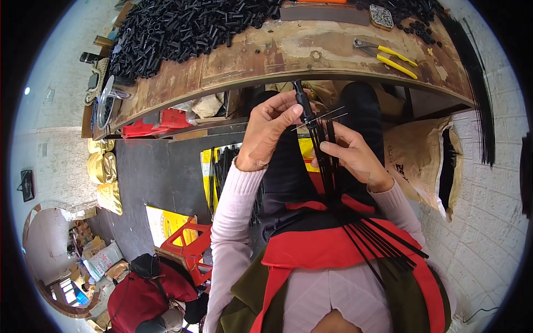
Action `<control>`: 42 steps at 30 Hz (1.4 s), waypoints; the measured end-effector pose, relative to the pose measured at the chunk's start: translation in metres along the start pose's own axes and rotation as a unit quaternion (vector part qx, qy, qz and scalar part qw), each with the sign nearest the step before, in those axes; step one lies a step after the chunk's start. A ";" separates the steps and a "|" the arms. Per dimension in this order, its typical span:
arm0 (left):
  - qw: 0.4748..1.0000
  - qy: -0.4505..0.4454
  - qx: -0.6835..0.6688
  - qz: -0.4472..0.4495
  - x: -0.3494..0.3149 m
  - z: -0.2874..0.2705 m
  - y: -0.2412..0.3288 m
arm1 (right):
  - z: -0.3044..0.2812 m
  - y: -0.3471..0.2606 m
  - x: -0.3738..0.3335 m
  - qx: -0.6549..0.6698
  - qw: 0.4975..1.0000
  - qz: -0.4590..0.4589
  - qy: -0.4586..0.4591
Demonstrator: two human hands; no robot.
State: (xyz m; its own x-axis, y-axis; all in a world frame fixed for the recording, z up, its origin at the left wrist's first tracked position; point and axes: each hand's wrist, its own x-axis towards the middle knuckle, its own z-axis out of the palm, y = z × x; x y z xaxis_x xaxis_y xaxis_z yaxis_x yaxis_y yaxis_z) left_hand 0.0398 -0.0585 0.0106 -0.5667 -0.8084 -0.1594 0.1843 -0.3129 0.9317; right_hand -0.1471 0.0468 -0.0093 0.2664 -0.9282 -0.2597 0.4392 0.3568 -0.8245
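Note:
My left hand (pixel 272 127) is closed round a black plastic tubular piece (pixel 302 100), thumb pressed on its side. Thin black rods (pixel 328 172) hang from below that piece toward my lap, and a few thin wires stick out sideways near its lower end. My right hand (pixel 355 154) pinches these rods between thumb and fingers. More long black rods (pixel 383 238) lie across my red apron (pixel 311 247). How the rods join the tubular piece is too small to tell.
A worn wooden bench (pixel 244 61) spans the top, bearing a heap of black plastic tubes (pixel 189 33), yellow-handled pincers (pixel 388 57) and a small tray (pixel 381 17). A paper sack (pixel 422 161) stands at right; a red stool (pixel 186 244) and rod bundles (pixel 222 166) are at left.

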 end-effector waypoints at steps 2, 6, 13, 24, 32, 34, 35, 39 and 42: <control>0.999 -0.027 -0.027 -0.004 0.000 -0.001 0.000 | -0.002 0.002 0.000 0.003 1.000 -0.001 -0.003; 1.000 0.013 0.007 0.003 -0.005 0.004 -0.003 | -0.001 0.001 0.000 -0.002 1.000 -0.004 0.003; 0.996 0.069 -0.034 0.035 -0.025 0.018 0.000 | 0.001 0.001 0.002 0.007 1.000 -0.005 -0.007; 0.986 0.147 0.038 0.071 -0.037 0.032 0.003 | 0.002 0.003 0.005 -0.022 0.999 -0.022 -0.031; 0.992 0.094 -0.073 0.049 -0.030 0.022 0.003 | 0.005 0.000 0.004 -0.017 0.999 -0.026 -0.027; 0.991 0.094 -0.082 0.057 -0.029 0.022 0.002 | 0.004 0.000 0.005 -0.011 0.999 -0.026 -0.029; 0.991 0.096 -0.078 0.053 -0.031 0.022 0.002 | 0.004 0.000 0.005 -0.011 0.999 -0.026 -0.031; 0.988 0.119 -0.070 0.065 -0.033 0.026 -0.001 | 0.004 -0.001 0.004 -0.005 0.999 -0.021 -0.029; 0.988 0.139 0.002 0.068 -0.034 0.024 -0.001 | 0.003 0.001 0.006 -0.026 0.999 -0.036 -0.029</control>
State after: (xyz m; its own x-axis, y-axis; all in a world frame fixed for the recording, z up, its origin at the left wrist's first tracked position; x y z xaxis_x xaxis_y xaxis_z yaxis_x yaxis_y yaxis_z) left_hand 0.0396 -0.0183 0.0234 -0.2950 -0.9485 -0.1154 0.2404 -0.1906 0.9518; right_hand -0.1423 0.0415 -0.0102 0.2862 -0.9428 -0.1709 0.4135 0.2825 -0.8655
